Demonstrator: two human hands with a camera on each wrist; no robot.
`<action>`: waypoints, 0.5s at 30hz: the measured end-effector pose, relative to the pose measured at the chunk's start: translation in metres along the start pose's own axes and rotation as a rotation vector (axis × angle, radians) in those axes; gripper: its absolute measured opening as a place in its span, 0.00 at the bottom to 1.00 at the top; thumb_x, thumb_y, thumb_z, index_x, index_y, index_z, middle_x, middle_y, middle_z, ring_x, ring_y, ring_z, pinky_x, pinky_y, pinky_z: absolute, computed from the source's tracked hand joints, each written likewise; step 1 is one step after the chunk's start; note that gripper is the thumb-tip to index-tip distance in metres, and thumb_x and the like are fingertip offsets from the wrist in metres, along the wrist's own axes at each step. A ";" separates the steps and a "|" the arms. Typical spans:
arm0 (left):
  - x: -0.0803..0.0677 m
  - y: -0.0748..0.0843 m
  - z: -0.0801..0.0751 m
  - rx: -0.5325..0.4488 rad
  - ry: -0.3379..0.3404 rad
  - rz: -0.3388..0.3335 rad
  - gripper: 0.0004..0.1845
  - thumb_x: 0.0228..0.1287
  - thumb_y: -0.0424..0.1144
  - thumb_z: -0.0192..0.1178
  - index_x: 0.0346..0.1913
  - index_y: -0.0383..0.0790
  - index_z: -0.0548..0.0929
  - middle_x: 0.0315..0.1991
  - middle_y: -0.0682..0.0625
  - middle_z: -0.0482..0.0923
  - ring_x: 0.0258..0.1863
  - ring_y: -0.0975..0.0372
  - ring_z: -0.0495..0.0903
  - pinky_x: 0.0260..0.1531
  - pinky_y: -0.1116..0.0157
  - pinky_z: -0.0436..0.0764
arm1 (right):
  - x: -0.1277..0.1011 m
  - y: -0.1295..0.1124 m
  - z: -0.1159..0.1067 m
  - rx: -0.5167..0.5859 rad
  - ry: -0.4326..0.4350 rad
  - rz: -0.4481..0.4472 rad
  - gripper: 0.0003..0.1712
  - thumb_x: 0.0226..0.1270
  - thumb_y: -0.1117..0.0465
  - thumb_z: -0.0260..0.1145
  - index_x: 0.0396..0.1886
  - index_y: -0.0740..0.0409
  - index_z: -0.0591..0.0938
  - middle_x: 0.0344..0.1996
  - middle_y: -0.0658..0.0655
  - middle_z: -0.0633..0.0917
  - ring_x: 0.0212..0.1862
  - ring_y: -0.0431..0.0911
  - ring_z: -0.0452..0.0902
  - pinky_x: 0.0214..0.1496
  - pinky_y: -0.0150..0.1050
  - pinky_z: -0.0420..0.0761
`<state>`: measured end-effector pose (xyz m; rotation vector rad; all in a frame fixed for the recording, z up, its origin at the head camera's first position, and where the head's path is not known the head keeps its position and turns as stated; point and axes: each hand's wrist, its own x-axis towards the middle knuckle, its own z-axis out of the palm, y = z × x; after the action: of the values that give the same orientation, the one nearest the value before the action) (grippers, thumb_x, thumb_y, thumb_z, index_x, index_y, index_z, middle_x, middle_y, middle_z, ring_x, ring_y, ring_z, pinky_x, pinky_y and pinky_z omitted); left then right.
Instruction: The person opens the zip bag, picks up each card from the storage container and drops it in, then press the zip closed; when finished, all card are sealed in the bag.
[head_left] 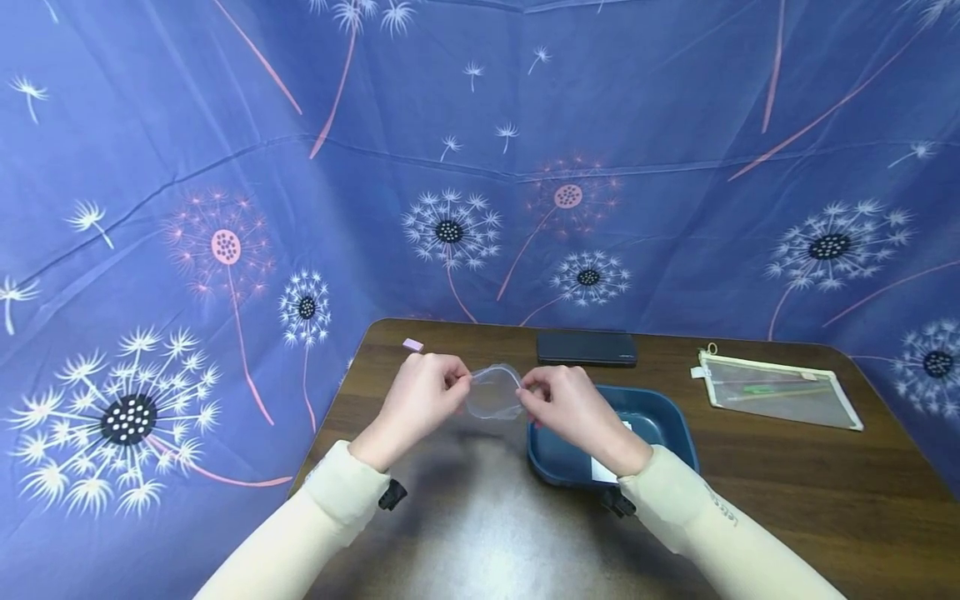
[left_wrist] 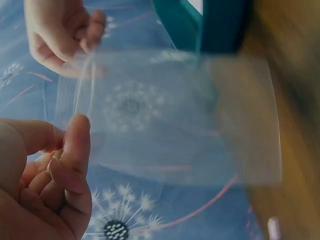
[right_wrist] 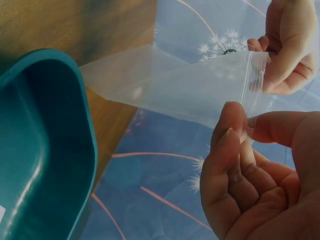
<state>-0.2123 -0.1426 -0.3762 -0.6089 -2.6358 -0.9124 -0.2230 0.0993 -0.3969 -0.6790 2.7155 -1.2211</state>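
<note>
Between both hands hangs a clear zip-lock bag [head_left: 495, 396], its ridged seal strip running along the edge by the fingers. My left hand [head_left: 426, 394] pinches one end of that strip between thumb and fingers. The other end is pinched by my right hand [head_left: 564, 408], held just above the left side of a teal bin [head_left: 675, 433]. In the left wrist view the see-through bag [left_wrist: 175, 120] spreads out flat from the fingertips, and nothing shows inside it. The right wrist view has the bag [right_wrist: 170, 90] stretching away from the seal, beside the bin wall [right_wrist: 85, 125].
A white paper [head_left: 602, 472] lies in the bin, partly covered by the right forearm. Behind it is a dark flat case [head_left: 587, 348]. A small pink block [head_left: 412, 344] sits at the back left, and a mesh zip pouch [head_left: 780, 392] with thin sticks inside lies right.
</note>
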 end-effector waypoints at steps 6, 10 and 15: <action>0.002 0.001 0.000 0.171 0.102 0.076 0.10 0.55 0.27 0.65 0.23 0.46 0.87 0.14 0.64 0.72 0.16 0.70 0.69 0.21 0.65 0.73 | -0.001 0.000 -0.002 0.009 -0.012 0.027 0.09 0.76 0.58 0.66 0.44 0.57 0.89 0.21 0.52 0.86 0.23 0.49 0.82 0.20 0.36 0.68; 0.002 0.003 0.001 0.194 0.099 0.084 0.11 0.54 0.27 0.64 0.22 0.47 0.86 0.14 0.63 0.71 0.16 0.69 0.70 0.21 0.65 0.74 | -0.003 0.000 -0.002 0.009 -0.008 0.027 0.09 0.76 0.57 0.66 0.43 0.56 0.89 0.20 0.49 0.85 0.22 0.45 0.81 0.20 0.36 0.69; 0.002 0.004 0.002 0.213 0.108 0.090 0.11 0.54 0.27 0.65 0.22 0.47 0.86 0.14 0.64 0.72 0.15 0.70 0.70 0.21 0.64 0.74 | -0.005 0.001 -0.005 -0.012 -0.005 0.005 0.10 0.76 0.57 0.65 0.42 0.55 0.90 0.18 0.44 0.83 0.21 0.41 0.80 0.22 0.37 0.71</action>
<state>-0.2123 -0.1384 -0.3751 -0.6016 -2.5419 -0.6105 -0.2204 0.1052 -0.3951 -0.6751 2.7212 -1.2007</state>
